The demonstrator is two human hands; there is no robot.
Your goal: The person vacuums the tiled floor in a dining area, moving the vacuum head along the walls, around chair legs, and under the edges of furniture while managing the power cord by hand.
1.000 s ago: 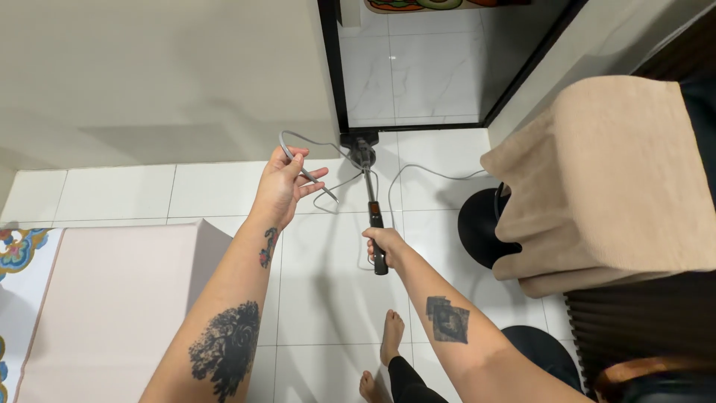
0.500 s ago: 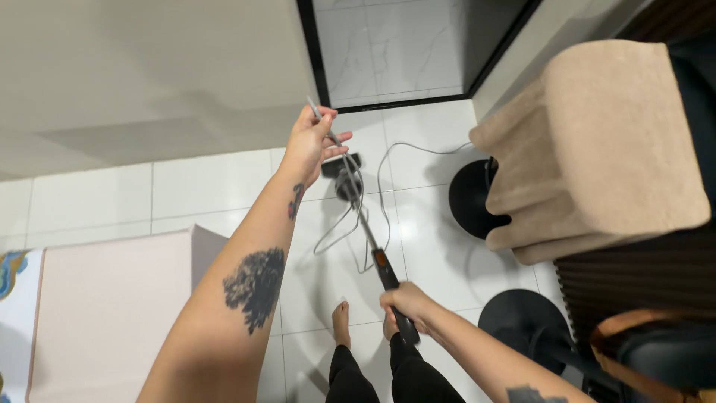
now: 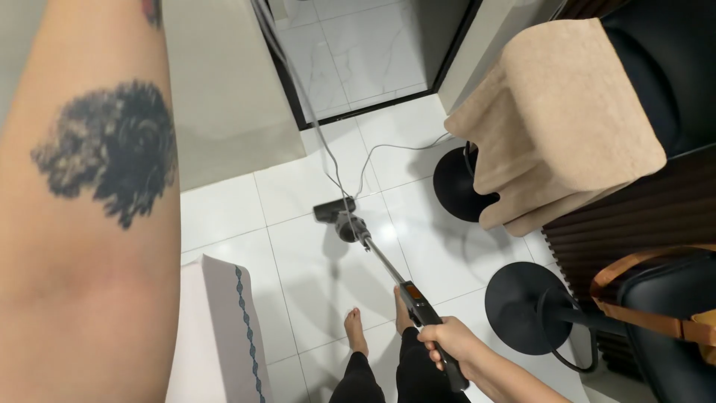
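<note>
My right hand [image 3: 450,343] grips the black handle of a stick vacuum [image 3: 382,259] at the lower middle. Its wand slants up and left to the floor head [image 3: 333,211], which rests on the white tiles. A grey cord [image 3: 313,127] runs from the vacuum steeply up to the top edge, and another loop of it trails right across the floor. My tattooed left forearm [image 3: 89,224] fills the left side, raised high. My left hand is above the top edge, out of sight. My bare feet [image 3: 356,332] stand just behind the vacuum.
A chair draped in a beige cloth [image 3: 552,119] stands at the right on a round black base [image 3: 455,183]. A second black base [image 3: 522,302] sits nearer me. A pale mat with a patterned edge [image 3: 224,328] lies lower left. A black-framed doorway [image 3: 287,82] is ahead.
My left arm rose with the cord until the hand left the top of the view. The vacuum head came back from the doorway towards me. My right hand drew back and down.
</note>
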